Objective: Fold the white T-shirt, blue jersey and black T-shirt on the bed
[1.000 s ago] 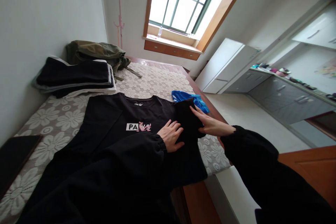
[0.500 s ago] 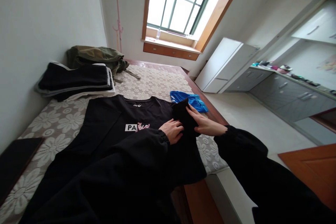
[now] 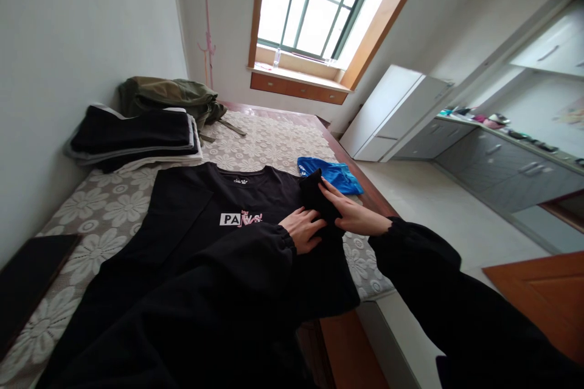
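A black T-shirt with a "PAWS" print and a pink figure lies spread front-up, neckline away from me. The sleeve on the left is turned inward over the body. My left hand rests on the shirt near the other sleeve, palm down, fingers spread on the cloth. Just right of it, my right hand holds that folded sleeve along its outer edge, its fingers long against the fabric. The thumb's grip is partly hidden. My dark sleeves cover much of the lower shirt.
A blue folded garment lies just beyond my right hand, near the wooden bed edge. At the back left are a stack of folded clothes and an olive backpack. A dark flat panel sits at left.
My right hand has moved slightly left, bringing the sleeve's folded edge further inward. My left hand stays nearly in place on the shirt. The view has shifted a little.
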`<state>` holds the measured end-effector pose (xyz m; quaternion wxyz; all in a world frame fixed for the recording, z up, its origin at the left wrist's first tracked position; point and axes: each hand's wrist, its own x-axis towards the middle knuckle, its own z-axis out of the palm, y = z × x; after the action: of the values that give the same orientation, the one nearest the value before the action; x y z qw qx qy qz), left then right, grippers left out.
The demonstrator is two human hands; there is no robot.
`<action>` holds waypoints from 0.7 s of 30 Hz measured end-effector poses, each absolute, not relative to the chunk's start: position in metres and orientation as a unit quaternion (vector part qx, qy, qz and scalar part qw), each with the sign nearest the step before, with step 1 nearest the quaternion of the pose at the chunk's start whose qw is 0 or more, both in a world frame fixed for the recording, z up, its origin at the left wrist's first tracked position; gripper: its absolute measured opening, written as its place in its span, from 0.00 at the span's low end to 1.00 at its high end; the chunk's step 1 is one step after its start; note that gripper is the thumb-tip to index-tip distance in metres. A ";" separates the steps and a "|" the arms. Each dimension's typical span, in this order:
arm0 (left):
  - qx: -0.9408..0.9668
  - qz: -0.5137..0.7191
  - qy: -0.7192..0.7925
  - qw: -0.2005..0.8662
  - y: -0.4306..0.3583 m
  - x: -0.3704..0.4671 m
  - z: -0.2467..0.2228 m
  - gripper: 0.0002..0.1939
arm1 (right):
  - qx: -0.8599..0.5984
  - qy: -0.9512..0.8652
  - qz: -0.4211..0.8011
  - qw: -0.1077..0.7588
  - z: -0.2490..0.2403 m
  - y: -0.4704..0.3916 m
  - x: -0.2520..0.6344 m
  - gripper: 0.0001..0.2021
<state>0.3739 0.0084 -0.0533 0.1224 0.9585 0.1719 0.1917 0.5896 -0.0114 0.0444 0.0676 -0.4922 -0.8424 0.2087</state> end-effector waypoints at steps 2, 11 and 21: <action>0.963 0.188 0.148 0.127 0.010 0.375 -0.053 0.22 | -0.482 -0.848 0.207 0.071 0.045 -0.010 0.590 0.57; 0.968 0.170 0.135 0.124 0.008 0.377 -0.057 0.29 | -0.446 -0.863 0.227 0.067 0.033 -0.006 0.589 0.57; 0.966 0.173 0.157 0.112 -0.002 0.386 -0.047 0.26 | -0.443 -0.868 0.218 0.056 0.039 -0.010 0.586 0.56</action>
<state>0.3862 -0.0016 -0.0469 0.1117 0.9660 0.1566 0.1729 0.5864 -0.0098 0.0388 0.0556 -0.4430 -0.8680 0.2176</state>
